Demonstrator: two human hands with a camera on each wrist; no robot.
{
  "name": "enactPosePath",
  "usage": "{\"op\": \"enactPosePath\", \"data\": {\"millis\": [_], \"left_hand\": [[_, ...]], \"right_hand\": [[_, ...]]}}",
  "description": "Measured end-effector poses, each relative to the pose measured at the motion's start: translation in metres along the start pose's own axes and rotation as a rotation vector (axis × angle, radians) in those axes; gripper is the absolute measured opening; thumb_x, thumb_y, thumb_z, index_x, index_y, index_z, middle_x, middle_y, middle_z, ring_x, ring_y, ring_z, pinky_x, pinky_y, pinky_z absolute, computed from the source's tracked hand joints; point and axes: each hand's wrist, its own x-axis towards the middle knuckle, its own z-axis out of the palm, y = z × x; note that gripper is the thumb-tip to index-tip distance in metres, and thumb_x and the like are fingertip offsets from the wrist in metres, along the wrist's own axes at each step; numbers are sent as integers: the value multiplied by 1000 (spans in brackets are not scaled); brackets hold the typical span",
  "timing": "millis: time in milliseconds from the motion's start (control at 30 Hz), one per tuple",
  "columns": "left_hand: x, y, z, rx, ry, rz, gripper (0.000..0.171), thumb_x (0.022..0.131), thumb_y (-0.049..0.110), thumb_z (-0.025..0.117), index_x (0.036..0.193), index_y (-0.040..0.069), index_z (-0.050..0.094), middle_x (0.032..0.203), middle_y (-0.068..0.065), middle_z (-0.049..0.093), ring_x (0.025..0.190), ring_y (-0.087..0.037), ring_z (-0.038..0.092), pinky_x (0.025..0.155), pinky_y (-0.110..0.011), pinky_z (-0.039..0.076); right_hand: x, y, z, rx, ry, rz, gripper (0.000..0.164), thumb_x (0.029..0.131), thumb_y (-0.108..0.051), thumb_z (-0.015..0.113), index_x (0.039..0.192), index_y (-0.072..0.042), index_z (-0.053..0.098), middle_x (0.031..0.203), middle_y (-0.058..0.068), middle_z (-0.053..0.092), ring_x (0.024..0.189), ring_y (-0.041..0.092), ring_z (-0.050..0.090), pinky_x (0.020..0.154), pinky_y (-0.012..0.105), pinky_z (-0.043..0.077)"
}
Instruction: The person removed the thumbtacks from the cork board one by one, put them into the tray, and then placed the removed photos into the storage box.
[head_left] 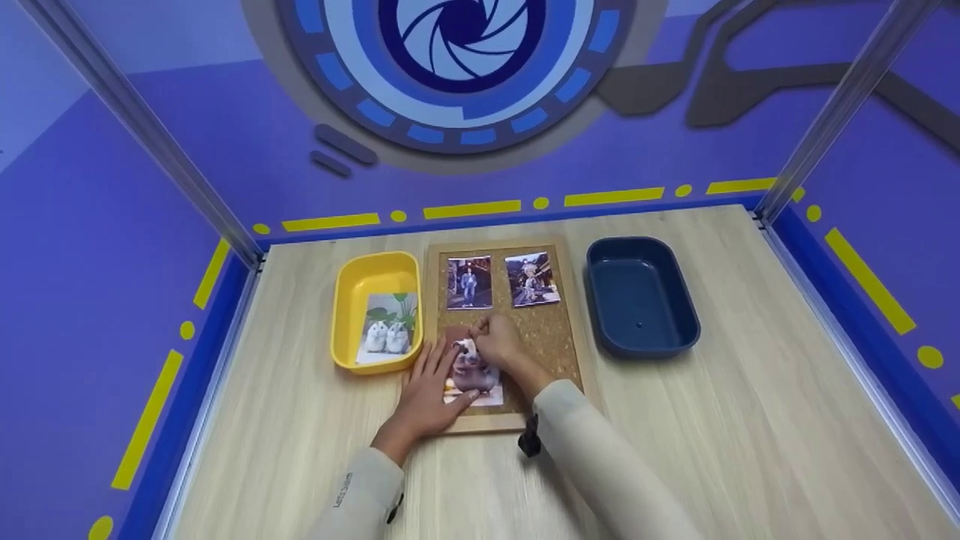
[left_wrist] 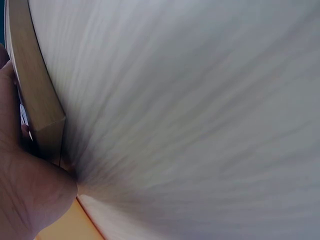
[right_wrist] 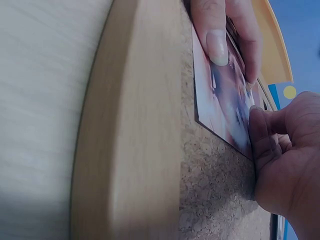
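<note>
"Where's the photo [head_left: 478, 380]?"

"Flat on the lower left of the corkboard [head_left: 551, 341], partly covered by both hands."

"What's the left hand [head_left: 429, 396] doing?"

"It's spread out, fingers straight along the photo's left side, thumb touching its lower part. It grips nothing."

"And the right hand [head_left: 501, 346]?"

"Fingers curled, tips near the photo's upper edge. I can't tell whether anything is pinched between them."

"Anything else on the board?"

"Two prints [head_left: 470, 286] side by side near the top."

"And around it?"

"A yellow tray [head_left: 361, 289] on the left, with a hamster picture [head_left: 387, 330] in it, and a blue tray [head_left: 640, 300] on the right, all on the bench [head_left: 757, 405]."
</note>
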Motion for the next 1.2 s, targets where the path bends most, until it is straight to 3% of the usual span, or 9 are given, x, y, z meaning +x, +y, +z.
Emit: {"op": "enactPosePath", "data": {"millis": [233, 400, 567, 700, 867, 1067, 1200], "left_hand": [[0, 0, -1, 0, -3, 5, 92, 96, 65, 64, 171, 24, 29, 183, -3, 13, 170, -36, 7, 125, -81, 18], [-1, 0, -3, 5, 3, 13, 93, 96, 64, 65, 170, 23, 29, 183, -4, 14, 169, -37, 8, 123, -83, 18], [-2, 0, -2, -1, 27, 38, 92, 95, 62, 66, 169, 19, 32, 181, -9, 19, 168, -41, 12, 122, -85, 19], [-3, 0, -2, 0, 27, 37, 91, 96, 63, 65, 169, 20, 32, 181, -8, 19, 168, -40, 11, 123, -83, 18], [-3, 1, -3, 1, 11, 16, 91, 96, 63, 64, 170, 21, 31, 182, -7, 17, 169, -40, 9, 125, -82, 17], [-2, 3, -4, -4, -3, 12, 92, 97, 63, 64, 171, 21, 29, 183, -6, 15, 169, -39, 7, 126, -82, 15], [0, 2, -1, -1, 8, 21, 94, 96, 65, 64, 171, 22, 28, 183, -5, 14, 170, -38, 7, 125, -82, 16]], "right_hand": [[-3, -4, -1, 11, 0, 15, 9, 94, -4, 65, 88, -1, 71, 80, 2, 64, 77, 18, 60, 71, 26, 52], [-6, -8, -5, 98, -21, 53, 9, 89, 2, 61, 93, 2, 70, 82, 1, 62, 79, 16, 59, 69, 23, 50], [-7, -14, -16, 155, -15, 4, 13, 85, 11, 57, 95, 8, 65, 77, -2, 55, 71, 12, 52, 62, 19, 43], [-7, -18, -30, 147, 16, -56, 13, 85, 14, 55, 94, 11, 64, 75, -3, 52, 68, 11, 49, 59, 18, 40], [-6, -19, -49, 109, 68, -109, 4, 94, 8, 61, 90, 6, 62, 79, 1, 54, 74, 13, 51, 65, 20, 44], [-9, -9, -82, 41, 104, -82, 8, 97, 3, 60, 93, -3, 62, 90, 5, 60, 85, 19, 57, 73, 26, 47], [-10, 0, -107, 12, 137, -65, 4, 100, 1, 60, 97, -2, 62, 95, 9, 64, 92, 23, 61, 80, 29, 50]]}}
